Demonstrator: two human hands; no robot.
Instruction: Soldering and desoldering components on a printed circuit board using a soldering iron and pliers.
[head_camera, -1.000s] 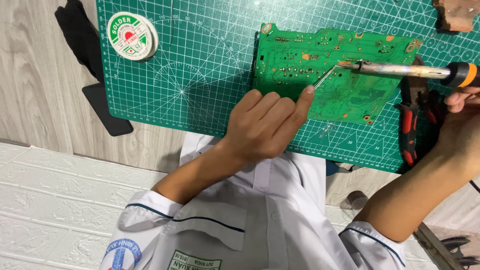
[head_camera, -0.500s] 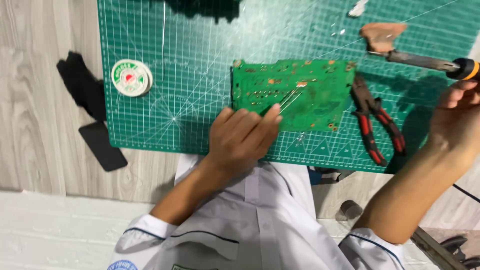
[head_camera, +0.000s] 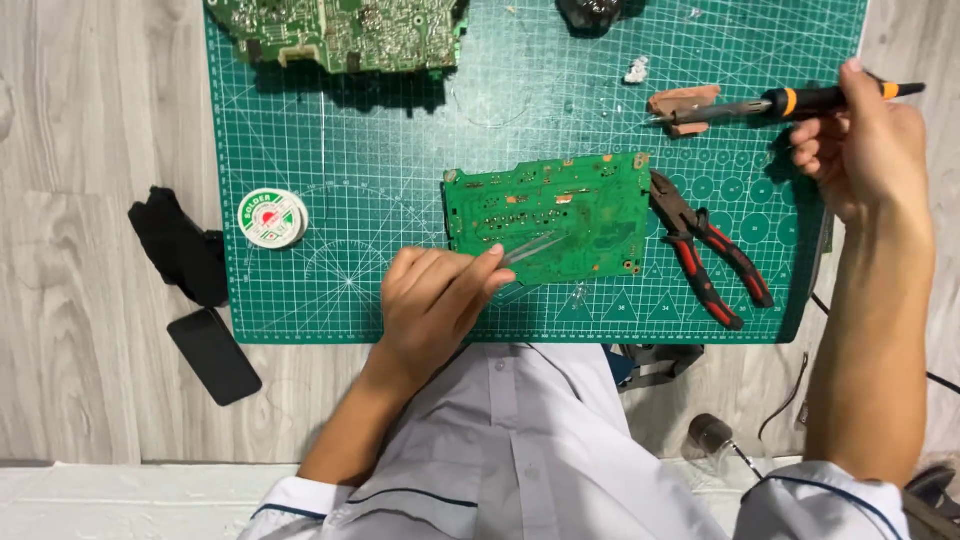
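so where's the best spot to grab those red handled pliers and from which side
Take the pliers by the two red and black handles, which splay apart toward the mat's lower right edge, coming from that side. The jaws point up-left and lie right beside the green circuit board, so the head end looks cramped. The right hand, holding the soldering iron, is nearest.

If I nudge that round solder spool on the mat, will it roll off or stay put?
The solder spool lies flat on its round face on the green cutting mat, so a nudge would probably slide it, not roll it. It looks small and likely light. Stood on edge, it could roll. Neither hand touches it; the left hand is nearest.
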